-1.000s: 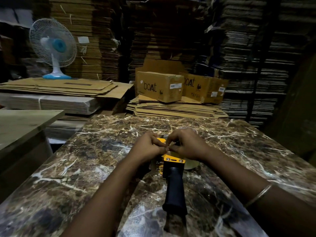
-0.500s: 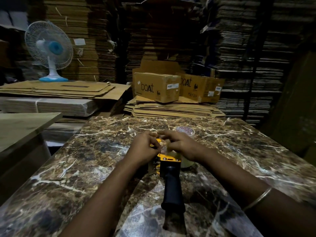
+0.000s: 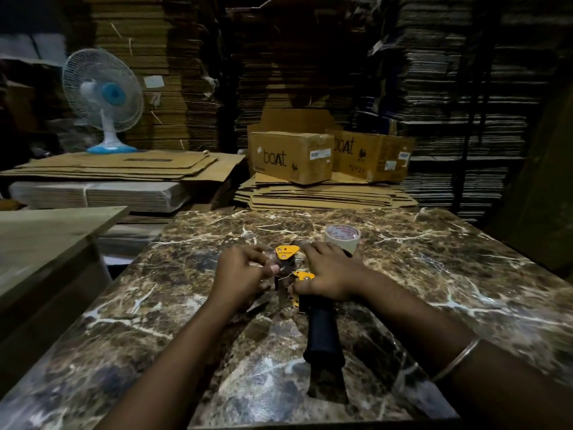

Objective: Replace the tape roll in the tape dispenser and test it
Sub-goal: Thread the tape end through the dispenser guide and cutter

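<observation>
A yellow tape dispenser (image 3: 287,252) with a black handle (image 3: 324,333) lies on the brown marble table (image 3: 440,274), handle pointing toward me. My left hand (image 3: 238,276) is at the dispenser's left side, fingers curled, pinching what looks like a strip of clear tape near the yellow plate. My right hand (image 3: 331,274) rests flat on top of the dispenser body with fingers spread, hiding the part beneath it. A tape roll (image 3: 342,235) with a red-printed core stands on the table just beyond my right fingers.
Two cardboard boxes (image 3: 291,156) sit on flattened cartons behind the table. A white and blue fan (image 3: 104,97) stands at the back left on more flat cardboard. A wooden board (image 3: 46,237) lies left of the table. Stacks of cardboard fill the background.
My hands have drawn apart: the left moved left with the tape, the right spread flat over the dispenser. The yellow plate and the roll behind now show.
</observation>
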`<move>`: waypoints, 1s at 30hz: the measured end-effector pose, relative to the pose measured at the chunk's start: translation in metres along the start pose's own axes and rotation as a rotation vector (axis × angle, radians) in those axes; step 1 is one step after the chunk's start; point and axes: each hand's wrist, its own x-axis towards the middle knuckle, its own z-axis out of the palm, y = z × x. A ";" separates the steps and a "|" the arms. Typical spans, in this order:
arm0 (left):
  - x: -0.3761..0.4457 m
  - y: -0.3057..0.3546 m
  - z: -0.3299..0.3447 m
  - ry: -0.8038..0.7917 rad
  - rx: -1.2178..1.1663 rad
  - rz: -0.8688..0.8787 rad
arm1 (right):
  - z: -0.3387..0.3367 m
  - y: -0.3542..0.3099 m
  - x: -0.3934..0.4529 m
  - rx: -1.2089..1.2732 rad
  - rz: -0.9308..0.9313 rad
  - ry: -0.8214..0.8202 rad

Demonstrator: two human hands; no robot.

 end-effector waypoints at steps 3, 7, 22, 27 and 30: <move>-0.011 -0.011 -0.011 0.022 -0.108 -0.144 | -0.002 -0.002 -0.002 0.014 0.000 0.000; -0.023 -0.022 -0.020 -0.039 -0.372 -0.341 | -0.001 -0.003 0.000 0.022 0.003 0.003; -0.007 -0.056 -0.057 -0.043 -0.419 -0.469 | -0.008 -0.009 -0.005 0.065 -0.012 0.000; -0.006 -0.056 -0.056 -0.043 -0.387 -0.430 | -0.012 -0.010 -0.007 0.111 -0.067 0.012; -0.006 -0.057 -0.053 -0.026 -0.392 -0.424 | -0.018 -0.022 -0.002 0.318 -0.148 0.073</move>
